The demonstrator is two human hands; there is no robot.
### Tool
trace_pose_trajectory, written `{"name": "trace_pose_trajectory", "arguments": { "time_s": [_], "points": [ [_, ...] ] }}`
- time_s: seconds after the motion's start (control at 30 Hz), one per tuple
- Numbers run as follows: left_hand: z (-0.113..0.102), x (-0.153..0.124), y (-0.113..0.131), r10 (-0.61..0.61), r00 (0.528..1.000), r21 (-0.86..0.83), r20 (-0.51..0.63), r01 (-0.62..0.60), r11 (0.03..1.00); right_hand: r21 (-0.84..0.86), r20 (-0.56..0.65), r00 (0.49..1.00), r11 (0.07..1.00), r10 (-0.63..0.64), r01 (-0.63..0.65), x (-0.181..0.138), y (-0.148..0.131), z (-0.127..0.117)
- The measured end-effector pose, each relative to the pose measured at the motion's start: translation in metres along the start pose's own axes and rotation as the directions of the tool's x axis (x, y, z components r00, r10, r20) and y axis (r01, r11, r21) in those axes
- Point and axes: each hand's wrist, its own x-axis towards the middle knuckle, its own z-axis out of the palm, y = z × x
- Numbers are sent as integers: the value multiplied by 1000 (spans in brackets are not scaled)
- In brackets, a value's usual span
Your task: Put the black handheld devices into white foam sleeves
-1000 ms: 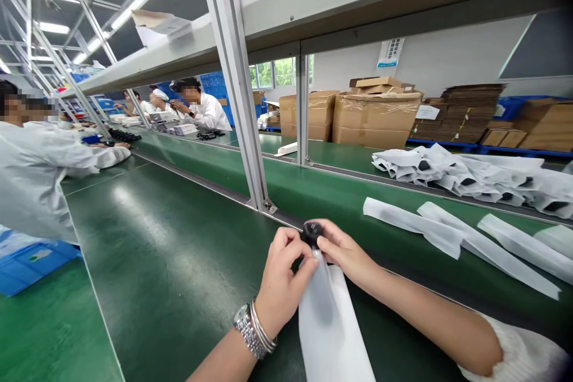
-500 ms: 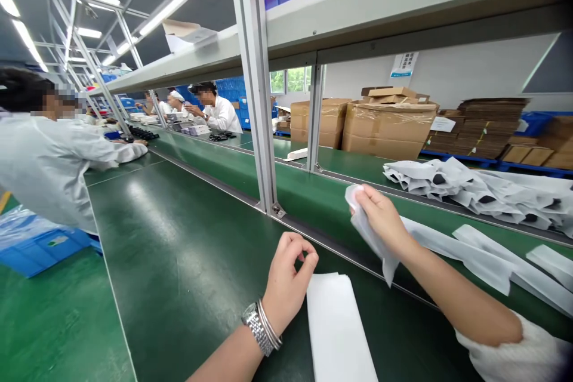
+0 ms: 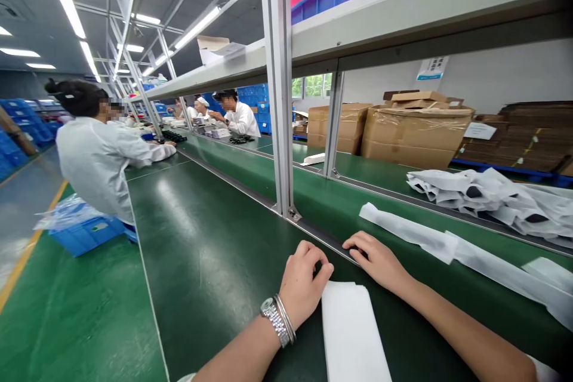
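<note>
We find the stack of white sleeves (image 3: 356, 340) lying flat on the bench (image 3: 215, 262), close in front of us, with its lower end cut off by the bottom of the view. Its long axis runs away from us, leaning slightly left toward the far end, and that far end comes up between our two hands.

Our left hand (image 3: 304, 283) is the nearer one: its thumb side sits right at the far left corner of the stack, and from those fingers the sleeves lie to the right and back toward us. We cannot tell whether the thumb touches the paper-like surface or only overlaps it in our view. The left fingers are curled into a loop toward the thumb, with nothing visible between them; whether the tips meet, we cannot make out.

Our right hand (image 3: 380, 262) is farther off, over the dark rail (image 3: 324, 240) at the bench's far edge. Its fingers are bent and parted from the thumb, holding nothing we can see. From there, the stack lies to the left and nearer us, while the wrapped pieces (image 3: 412, 234) lie beyond on the green belt (image 3: 320, 206).
</note>
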Motion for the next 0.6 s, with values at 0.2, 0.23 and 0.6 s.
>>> {"name": "trace_pose_trajectory", "arguments": {
  "time_s": [0.2, 0.23, 0.6],
  "points": [
    [2, -4, -2, -50, 994, 124, 94, 38, 992, 15, 9, 999, 999, 35, -36, -2, 5, 2],
    [2, -5, -1, -47, 994, 133, 103, 34, 991, 11, 11, 999, 999, 37, -37, -3, 6, 3],
    [0, -14, -1, -48, 991, 155, 124, 28, 988, 22, -24, 1000, 1000, 9, -8, -6, 6, 9]
  ]
}}
